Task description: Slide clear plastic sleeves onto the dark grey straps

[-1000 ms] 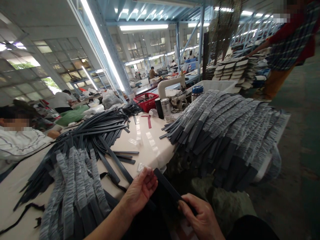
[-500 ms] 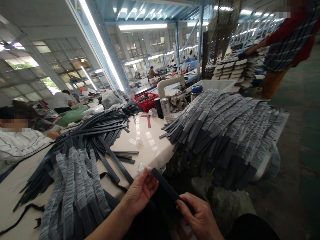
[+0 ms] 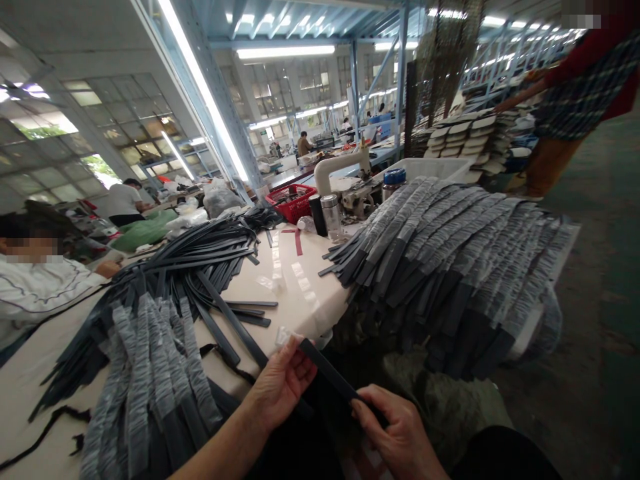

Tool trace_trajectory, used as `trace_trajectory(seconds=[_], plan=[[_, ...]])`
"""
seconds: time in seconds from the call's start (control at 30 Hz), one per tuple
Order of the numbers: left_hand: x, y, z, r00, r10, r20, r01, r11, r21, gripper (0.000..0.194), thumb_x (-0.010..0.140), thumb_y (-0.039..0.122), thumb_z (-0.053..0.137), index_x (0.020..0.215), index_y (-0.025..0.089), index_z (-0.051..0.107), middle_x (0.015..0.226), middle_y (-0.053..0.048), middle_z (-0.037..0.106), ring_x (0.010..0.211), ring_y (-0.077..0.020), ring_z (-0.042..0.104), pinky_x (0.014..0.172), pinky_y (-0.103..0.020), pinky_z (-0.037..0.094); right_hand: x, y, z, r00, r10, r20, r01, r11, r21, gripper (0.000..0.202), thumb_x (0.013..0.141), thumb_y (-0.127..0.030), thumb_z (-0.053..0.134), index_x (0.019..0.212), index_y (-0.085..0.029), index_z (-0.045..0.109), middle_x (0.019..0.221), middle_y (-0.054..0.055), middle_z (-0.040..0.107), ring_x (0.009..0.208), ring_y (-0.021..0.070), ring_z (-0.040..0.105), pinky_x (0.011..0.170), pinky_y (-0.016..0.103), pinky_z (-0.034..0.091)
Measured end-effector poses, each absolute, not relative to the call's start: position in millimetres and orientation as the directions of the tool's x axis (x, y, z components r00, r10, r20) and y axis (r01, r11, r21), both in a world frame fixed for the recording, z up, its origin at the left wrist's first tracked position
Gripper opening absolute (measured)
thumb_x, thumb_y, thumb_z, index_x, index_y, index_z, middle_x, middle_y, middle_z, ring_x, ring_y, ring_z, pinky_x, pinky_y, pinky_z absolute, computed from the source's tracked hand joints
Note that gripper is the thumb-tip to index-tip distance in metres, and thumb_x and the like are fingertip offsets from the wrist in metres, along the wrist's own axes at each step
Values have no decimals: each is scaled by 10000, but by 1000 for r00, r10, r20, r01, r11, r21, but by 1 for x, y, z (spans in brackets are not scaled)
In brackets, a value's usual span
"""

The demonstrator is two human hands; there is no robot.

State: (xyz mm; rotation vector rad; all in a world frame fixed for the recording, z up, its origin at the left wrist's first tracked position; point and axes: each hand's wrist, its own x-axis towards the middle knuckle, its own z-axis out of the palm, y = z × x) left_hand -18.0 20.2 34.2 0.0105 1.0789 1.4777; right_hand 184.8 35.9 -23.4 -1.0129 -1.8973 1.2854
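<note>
A dark strap (image 3: 330, 371) runs between my two hands, just off the table's front edge. My left hand (image 3: 287, 387) pinches its upper end together with a small piece of clear plastic (image 3: 286, 337). My right hand (image 3: 393, 427) is closed round the strap lower down, thumb on top. On the table (image 3: 255, 280), left of my hands, lie loose dark straps (image 3: 200, 247) and several straps wrapped in crinkled clear plastic (image 3: 160, 373). Another big stack of wrapped straps (image 3: 450, 253) spreads out at the right.
Behind the table top are a red basket (image 3: 295, 203), a sewing machine (image 3: 350, 187), a glass bottle (image 3: 330, 215) and a blue-lidded jar (image 3: 394, 181). One person (image 3: 45, 287) sits at the left; another (image 3: 575, 107) stands at the far right beside stacked pale pieces (image 3: 463, 143).
My hands and the strap have barely moved; the strap's upper end sits slightly further left. The person at the far right has shifted to the right.
</note>
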Motion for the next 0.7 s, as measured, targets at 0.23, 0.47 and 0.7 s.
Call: trace_trajectory(seconds=[0.23, 0.47, 0.7], plan=[[-17, 19, 32, -244, 800, -547, -749, 203, 631, 102, 839, 246, 691, 860, 156, 649, 821, -47, 744, 712, -147, 697, 686, -275, 561, 184, 36, -26, -517, 852, 80, 276, 254, -927, 365, 936, -450, 472, 752, -196, 659, 693, 14, 625, 662, 159, 600, 612, 251, 427], [-25, 18, 36, -233, 803, -548, -731, 228, 644, 88, 852, 226, 667, 837, 139, 676, 815, -54, 745, 734, -152, 707, 740, -289, 574, 189, 42, -24, -451, 886, -103, 83, -73, -994, 462, 856, -595, 533, 724, -168, 651, 659, 14, 605, 470, 108, 515, 463, 223, 400], [-17, -1, 43, 72, 790, -609, -367, 589, 720, 184, 791, 259, 728, 782, 76, 714, 750, -113, 727, 594, -144, 687, 605, -209, 538, 165, 69, 10, -748, 648, -144, -179, -405, -896, 384, 788, -520, 694, 901, -157, 754, 827, 53, 704, 760, 160, 618, 703, 252, 480]])
